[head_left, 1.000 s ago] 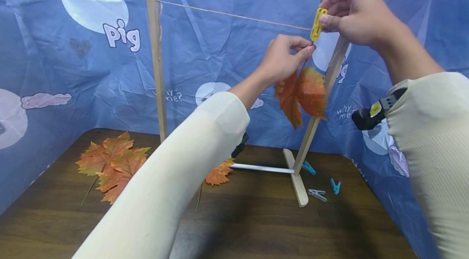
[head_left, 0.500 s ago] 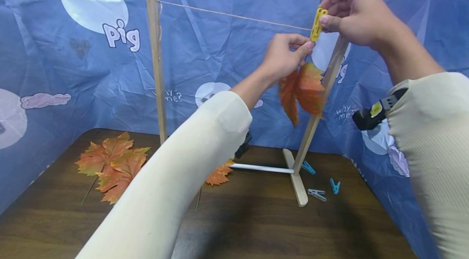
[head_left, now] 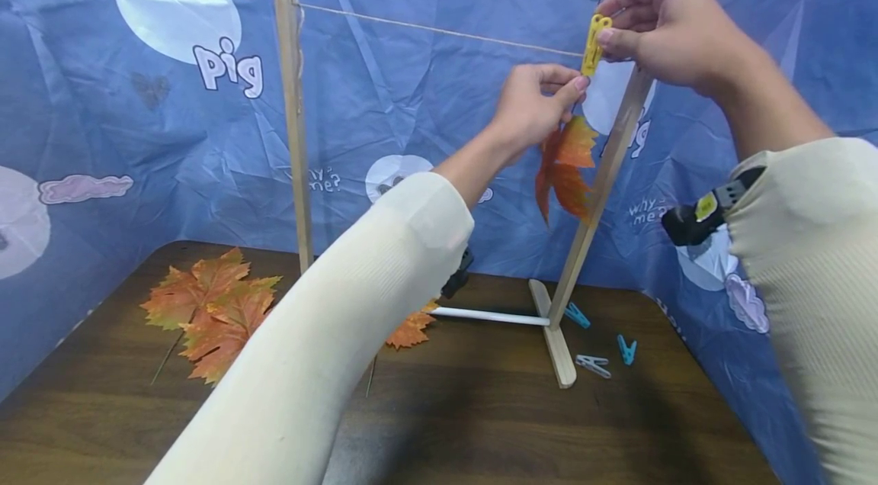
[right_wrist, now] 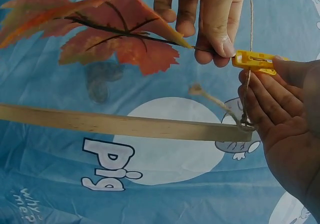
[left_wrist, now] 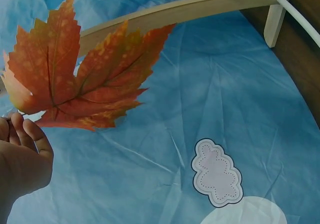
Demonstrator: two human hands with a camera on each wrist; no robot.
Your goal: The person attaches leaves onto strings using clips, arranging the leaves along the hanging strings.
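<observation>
My left hand pinches the thin dark stem of an orange-red artificial maple leaf, which hangs below the fingertips. A yellow clothespin is pinched between the thumb and fingers of my right hand, at the right end of the string. In the right wrist view the string passes at the clothespin, and the left fingertips touch its lower end beside the stem. Whether its jaws grip the string or the stem cannot be told. The left wrist view shows the leaf spread above the left hand.
A wooden frame has a left post, a right post and a white bottom bar. More maple leaves lie at left on the brown table. Blue clothespins and a grey clothespin lie at right.
The left hand has brought the stem up against the clothespin's lower end. The leaf has turned, showing narrower from the head view. My right hand has barely moved.
</observation>
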